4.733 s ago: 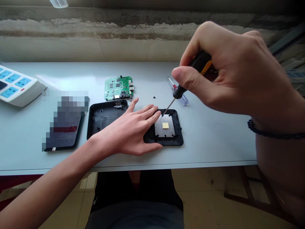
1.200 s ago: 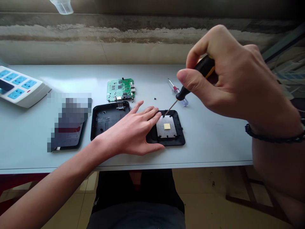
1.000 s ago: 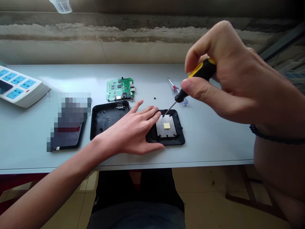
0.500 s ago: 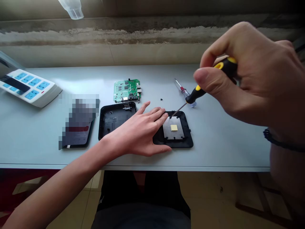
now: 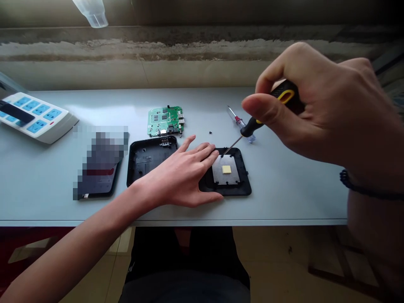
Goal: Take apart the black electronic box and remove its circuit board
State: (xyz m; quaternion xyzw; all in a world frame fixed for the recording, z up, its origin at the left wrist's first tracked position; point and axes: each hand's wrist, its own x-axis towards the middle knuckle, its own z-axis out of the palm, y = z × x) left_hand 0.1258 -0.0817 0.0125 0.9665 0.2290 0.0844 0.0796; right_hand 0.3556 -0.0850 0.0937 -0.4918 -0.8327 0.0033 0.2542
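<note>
My right hand [image 5: 318, 105] is closed round the black and yellow handle of a screwdriver [image 5: 268, 111]. Its thin tip touches the far edge of a grey metal plate [image 5: 225, 170] with a small yellow pad, set inside a black square case half [image 5: 244, 181]. My left hand [image 5: 183, 172] lies flat, fingers stretched out, pressing on the left part of that case half. A second black case half [image 5: 142, 158] lies just left of it, partly under my left wrist.
A green circuit board [image 5: 166, 120] lies farther back. A small loose screw [image 5: 210, 133] and a red-handled screwdriver [image 5: 241, 123] lie beyond the case. A phone [image 5: 101, 168] and a white power strip [image 5: 34, 118] sit at the left. The table's front edge [image 5: 221, 221] is near.
The right hand has turned the screwdriver handle between the fingers, tip staying at the plate's far edge. The left hand stays flat on the case. The view has shifted slightly.
</note>
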